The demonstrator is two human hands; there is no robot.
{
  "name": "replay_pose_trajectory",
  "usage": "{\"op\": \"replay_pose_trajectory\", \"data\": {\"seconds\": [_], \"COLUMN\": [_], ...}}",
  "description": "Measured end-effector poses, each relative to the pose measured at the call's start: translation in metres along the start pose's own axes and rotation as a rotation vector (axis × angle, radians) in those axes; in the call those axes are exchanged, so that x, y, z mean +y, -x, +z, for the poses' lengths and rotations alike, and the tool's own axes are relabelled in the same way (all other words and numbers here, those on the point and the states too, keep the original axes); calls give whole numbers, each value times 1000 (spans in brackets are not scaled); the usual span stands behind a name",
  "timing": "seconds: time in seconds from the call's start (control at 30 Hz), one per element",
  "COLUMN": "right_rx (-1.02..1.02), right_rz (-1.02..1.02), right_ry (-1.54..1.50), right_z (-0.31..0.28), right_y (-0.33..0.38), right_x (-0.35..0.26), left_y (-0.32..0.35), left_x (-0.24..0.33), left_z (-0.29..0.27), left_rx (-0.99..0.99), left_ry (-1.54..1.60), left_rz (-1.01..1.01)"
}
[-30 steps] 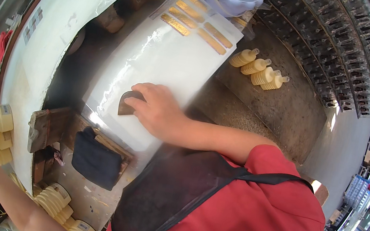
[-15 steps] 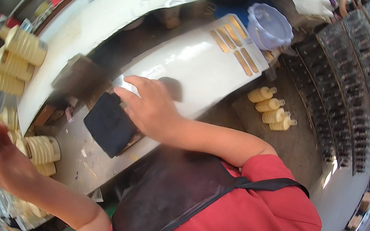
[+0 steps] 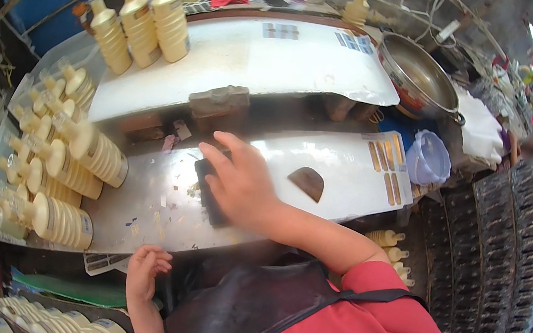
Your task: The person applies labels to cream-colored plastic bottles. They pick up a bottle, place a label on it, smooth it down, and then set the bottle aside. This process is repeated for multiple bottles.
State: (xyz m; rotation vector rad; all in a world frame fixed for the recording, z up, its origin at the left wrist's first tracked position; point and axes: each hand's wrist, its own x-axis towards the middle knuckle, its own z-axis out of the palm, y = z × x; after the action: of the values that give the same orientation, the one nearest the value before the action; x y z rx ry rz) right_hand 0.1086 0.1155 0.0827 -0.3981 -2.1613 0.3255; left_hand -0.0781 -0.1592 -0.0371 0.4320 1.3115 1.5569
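Note:
My right hand (image 3: 246, 188) lies over a black cloth pad (image 3: 208, 192) on the metal worktable (image 3: 126, 214). Its fingers are stretched out and spread, and the palm hides much of the pad. To the right of it, a dark half-round flat piece (image 3: 306, 182) rests on a white sheet (image 3: 344, 158). Several gold-coloured strips (image 3: 387, 154) are set in two groups at that sheet's far right end. Off the table's front edge hangs my left hand (image 3: 147, 272), its fingers loosely bent, with nothing visible in them.
Several cream ribbed bottles (image 3: 98, 150) crowd the table's left end. Three more bottles (image 3: 137, 24) stand on a raised white board (image 3: 284, 58) propped by a brick (image 3: 220, 100). A metal pan (image 3: 427, 77), a lavender bucket (image 3: 429, 157) and tall dark racks (image 3: 490, 251) stand right.
The view has turned, so the whole scene sits differently. My left hand has come from beside the bottles at the left to the table's front edge. My right hand stays at the black pad.

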Motion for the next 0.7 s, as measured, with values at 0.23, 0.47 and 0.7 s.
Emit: {"op": "replay_pose_trajectory", "data": {"seconds": [0.23,0.47,0.7], "right_rx": [-80,-191,-88], "right_rz": [-4,11,-109], "right_ry": [4,-16,150], "right_z": [3,6,13], "right_y": [4,-20,-28], "right_x": [-10,-28,-11], "left_y": [-7,6,-13], "left_x": [-24,-39,-81], "left_z": [-15,-29,-44], "left_rx": [73,-44,239], "left_ry": [10,133,320], "left_rz": [17,71,-12]}}
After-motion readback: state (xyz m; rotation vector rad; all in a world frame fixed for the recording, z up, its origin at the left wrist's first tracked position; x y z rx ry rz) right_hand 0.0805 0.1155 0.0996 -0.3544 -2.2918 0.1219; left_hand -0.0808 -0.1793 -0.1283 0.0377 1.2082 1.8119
